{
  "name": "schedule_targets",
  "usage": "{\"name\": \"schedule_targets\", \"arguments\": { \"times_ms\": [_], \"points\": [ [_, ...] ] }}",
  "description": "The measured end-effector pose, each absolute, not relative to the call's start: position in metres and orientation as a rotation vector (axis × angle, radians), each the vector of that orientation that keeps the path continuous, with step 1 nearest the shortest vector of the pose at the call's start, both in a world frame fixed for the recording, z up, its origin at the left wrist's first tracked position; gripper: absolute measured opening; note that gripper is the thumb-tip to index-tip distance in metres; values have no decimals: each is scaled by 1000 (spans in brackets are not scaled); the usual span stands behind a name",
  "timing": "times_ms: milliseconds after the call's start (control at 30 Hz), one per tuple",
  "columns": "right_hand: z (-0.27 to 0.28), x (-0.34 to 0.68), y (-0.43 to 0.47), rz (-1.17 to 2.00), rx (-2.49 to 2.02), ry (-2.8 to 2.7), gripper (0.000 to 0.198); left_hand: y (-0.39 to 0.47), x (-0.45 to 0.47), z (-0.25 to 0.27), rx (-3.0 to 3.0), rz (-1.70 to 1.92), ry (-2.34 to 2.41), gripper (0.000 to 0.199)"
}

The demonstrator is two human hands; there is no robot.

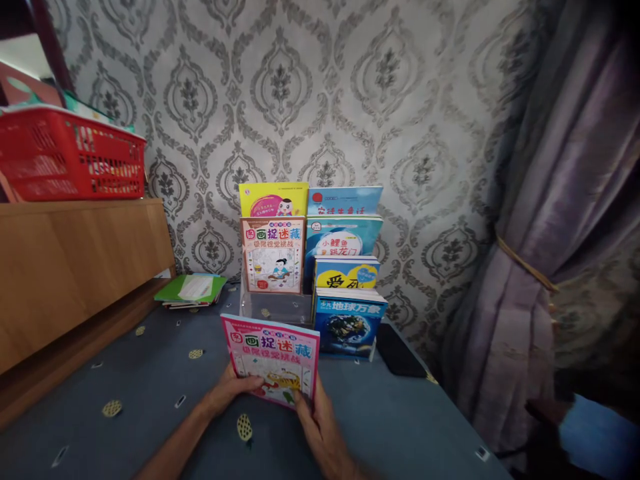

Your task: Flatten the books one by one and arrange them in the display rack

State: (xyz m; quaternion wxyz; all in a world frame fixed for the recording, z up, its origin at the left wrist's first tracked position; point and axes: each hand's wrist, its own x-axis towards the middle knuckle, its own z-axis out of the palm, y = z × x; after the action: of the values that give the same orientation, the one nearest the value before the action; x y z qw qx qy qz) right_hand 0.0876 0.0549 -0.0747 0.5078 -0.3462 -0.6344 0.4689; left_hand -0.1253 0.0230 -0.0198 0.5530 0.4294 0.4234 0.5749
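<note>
A pink picture book [273, 357] is held upright, tilted slightly back, between my two hands. My left hand [236, 388] grips its lower left edge, thumb across the cover. At the lower right edge my right hand [319, 413] closes on it, thumb also on the front. Just behind the book stands a clear tiered rack [277, 308]. On its left side are a brown-bordered picture book [274, 257] and a yellow book [275, 199]. Its right side carries light-blue books [345, 200], a teal book [343, 235], a blue-and-yellow book [347, 272] and a blue globe-cover book [347, 327].
Green-topped booklets [193, 290] lie at the back left. A red basket [75, 153] sits on a wooden cabinet [85, 267]. Right of the rack lies a flat black object [400, 350]. A tied curtain [530, 267] hangs at right, before the patterned wall [425, 87].
</note>
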Motion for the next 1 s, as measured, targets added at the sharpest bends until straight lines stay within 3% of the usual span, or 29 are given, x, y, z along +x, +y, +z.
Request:
{"name": "schedule_targets", "arguments": {
  "times_ms": [1000],
  "points": [
    [-50, 94, 51, 970, -753, -1705, 50, 26, -134, -17, 1112, 1336, 935, 58]
  ]
}}
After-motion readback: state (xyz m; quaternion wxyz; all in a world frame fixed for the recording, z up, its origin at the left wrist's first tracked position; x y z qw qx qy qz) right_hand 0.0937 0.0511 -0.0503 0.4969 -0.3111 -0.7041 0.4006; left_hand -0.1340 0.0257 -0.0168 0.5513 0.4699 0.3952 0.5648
